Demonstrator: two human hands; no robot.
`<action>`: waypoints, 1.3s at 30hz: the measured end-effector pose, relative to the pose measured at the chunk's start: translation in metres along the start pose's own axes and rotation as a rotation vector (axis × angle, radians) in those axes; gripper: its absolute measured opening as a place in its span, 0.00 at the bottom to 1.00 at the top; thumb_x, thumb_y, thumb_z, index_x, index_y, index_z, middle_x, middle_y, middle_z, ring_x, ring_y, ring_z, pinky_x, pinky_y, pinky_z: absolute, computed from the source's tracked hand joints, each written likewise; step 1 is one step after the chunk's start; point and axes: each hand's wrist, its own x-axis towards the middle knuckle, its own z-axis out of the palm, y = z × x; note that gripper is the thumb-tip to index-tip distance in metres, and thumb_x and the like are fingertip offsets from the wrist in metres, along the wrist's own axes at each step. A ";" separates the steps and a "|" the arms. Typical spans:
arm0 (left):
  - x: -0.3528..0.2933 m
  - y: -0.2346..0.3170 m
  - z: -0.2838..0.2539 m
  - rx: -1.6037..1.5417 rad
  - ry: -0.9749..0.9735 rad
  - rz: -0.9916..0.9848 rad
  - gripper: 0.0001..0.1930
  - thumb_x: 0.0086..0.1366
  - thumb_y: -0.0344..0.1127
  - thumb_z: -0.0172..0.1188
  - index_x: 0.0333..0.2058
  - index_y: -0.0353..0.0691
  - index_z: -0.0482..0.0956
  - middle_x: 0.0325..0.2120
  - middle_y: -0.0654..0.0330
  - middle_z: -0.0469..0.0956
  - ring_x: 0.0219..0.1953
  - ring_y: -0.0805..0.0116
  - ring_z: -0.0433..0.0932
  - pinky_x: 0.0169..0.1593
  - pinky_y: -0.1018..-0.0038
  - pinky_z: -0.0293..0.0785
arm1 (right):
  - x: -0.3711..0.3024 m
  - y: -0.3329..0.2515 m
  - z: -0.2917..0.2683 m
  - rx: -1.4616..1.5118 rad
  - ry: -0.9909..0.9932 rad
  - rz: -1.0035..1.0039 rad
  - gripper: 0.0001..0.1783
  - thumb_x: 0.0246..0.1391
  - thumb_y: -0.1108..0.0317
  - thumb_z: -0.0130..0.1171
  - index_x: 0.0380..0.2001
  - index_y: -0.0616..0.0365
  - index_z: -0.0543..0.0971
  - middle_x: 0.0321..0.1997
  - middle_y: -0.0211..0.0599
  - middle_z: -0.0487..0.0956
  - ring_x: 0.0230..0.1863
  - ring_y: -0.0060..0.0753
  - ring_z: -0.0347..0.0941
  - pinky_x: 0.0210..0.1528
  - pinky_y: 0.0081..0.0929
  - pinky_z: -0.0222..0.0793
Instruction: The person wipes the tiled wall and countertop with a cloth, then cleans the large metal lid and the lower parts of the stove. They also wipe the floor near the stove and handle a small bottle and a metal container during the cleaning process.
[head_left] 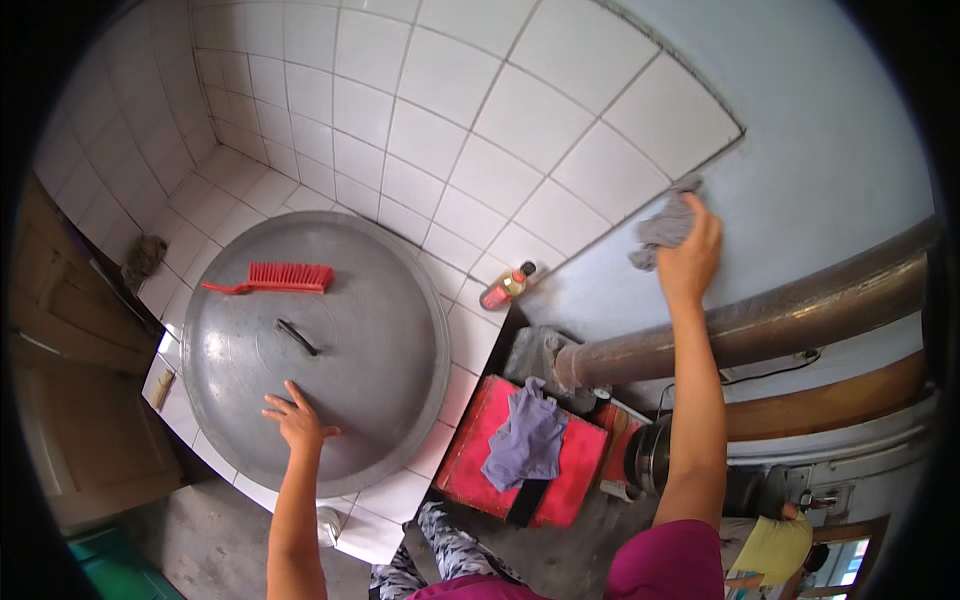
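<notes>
My right hand (692, 250) grips a crumpled grey cloth (663, 228) and presses it to the pale wall (800, 140), beside the edge of the white tiles. Fingers spread, my left hand (298, 420) rests on the large round metal lid (375, 270), below its dark handle (297, 337). A red brush (288, 277) lies across the upper left of the lid with its bristles up. The lid sits on a white tiled counter (470, 345), and what is under it is hidden.
A small bottle (503, 290) stands at the counter's right corner. Below it, a purple-grey cloth (525, 437) lies on a red surface (470, 455). A thick brown pipe (800, 305) runs along the wall. Another cloth (145, 262) sits at far left. A person in yellow (775, 550) is at lower right.
</notes>
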 end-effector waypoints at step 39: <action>0.010 0.388 -0.169 -1.531 0.364 0.667 0.13 0.66 0.29 0.69 0.47 0.38 0.79 0.40 0.55 0.84 0.46 0.63 0.83 0.52 0.69 0.76 | -0.391 0.027 0.030 1.767 -0.502 1.649 0.30 0.62 0.65 0.61 0.66 0.56 0.68 0.61 0.40 0.76 0.60 0.39 0.77 0.65 0.44 0.74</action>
